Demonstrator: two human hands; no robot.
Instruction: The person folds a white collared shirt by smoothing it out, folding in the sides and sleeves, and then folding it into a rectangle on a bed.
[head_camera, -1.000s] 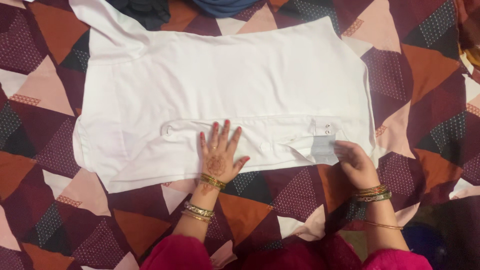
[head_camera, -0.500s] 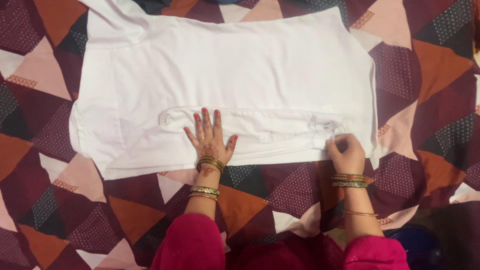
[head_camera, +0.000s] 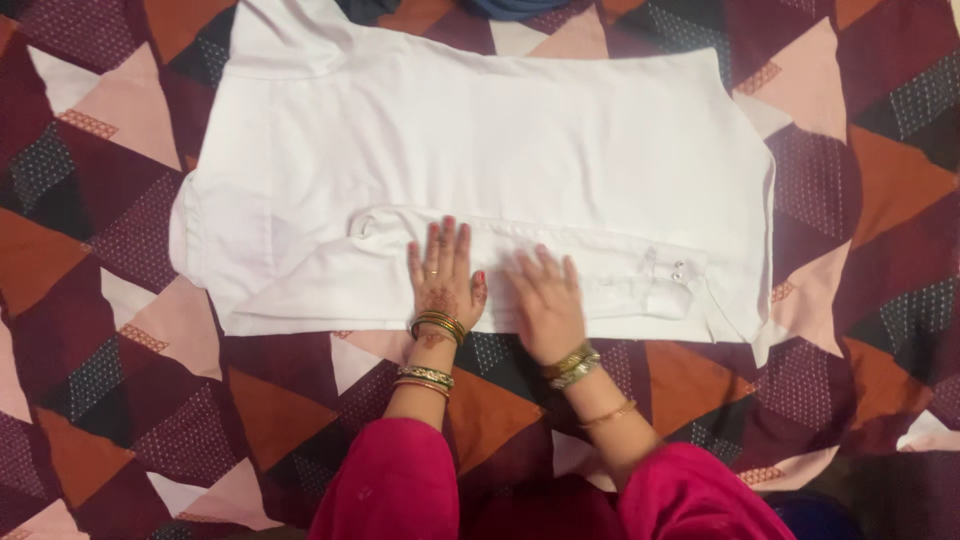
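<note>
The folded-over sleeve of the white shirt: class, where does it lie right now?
In the head view the sleeve lies across the white shirt's near edge, under the left hand and right hand, its cuff pointing right.

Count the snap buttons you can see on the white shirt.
2. Both snap buttons sit side by side at the cuff of the folded sleeve, right of the right hand. Others may be hidden under folds of the white shirt.

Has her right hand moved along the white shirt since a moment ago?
Yes. The right hand slid left along the folded sleeve, away from the cuff buttons, and now lies flat beside the left hand.
</note>
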